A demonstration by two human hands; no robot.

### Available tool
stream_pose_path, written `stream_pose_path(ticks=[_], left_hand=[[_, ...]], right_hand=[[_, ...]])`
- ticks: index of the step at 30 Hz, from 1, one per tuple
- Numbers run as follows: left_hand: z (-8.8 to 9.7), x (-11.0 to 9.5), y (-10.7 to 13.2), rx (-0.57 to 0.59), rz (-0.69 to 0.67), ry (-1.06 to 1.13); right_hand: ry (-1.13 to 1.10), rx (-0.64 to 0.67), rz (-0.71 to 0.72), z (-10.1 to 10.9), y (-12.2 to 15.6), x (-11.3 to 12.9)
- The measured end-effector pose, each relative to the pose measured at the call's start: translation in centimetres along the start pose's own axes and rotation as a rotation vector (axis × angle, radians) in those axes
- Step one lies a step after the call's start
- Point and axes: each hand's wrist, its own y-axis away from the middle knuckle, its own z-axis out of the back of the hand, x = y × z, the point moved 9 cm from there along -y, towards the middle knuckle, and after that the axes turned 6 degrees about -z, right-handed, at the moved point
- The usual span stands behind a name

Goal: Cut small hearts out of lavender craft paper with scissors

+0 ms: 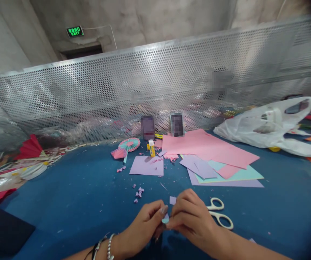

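Close to the table's near edge, my left hand (147, 221) pinches a tiny folded-looking piece of paper (165, 220), pale blue and lilac, between thumb and fingers. Closed against its other side are the fingertips of my right hand (192, 216). The paper's full shape is hidden by the fingers. Just beyond my right hand lies a small lilac paper square (172, 200). White-handled scissors (212, 208) rest to the right, their blades covered by that hand. Several tiny lilac paper pieces (139, 193), some heart-like, lie ahead of my left hand.
A yellow glue stick (151, 148) stands by a lilac sheet (141, 168). Pink sheets (195, 142) overlap others at right, near a white plastic bag (250, 124). A paper rosette (130, 144) lies behind; a dark box-like object (6, 231) sits left. A perforated metal panel (112, 86) borders the table.
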Motion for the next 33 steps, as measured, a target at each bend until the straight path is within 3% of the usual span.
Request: stream_pose_path(ticks=[16,33], left_hand=[[-0.9,-1.1,0.6,0.111,-0.06,0.016],[-0.7,-0.9,0.3,0.067,-0.05,0.013]], right_hand=[[-0.003,0.036,0.012,0.0,0.0,0.4],[0.044,0.077,-0.028,-0.4,0.2,-0.2]])
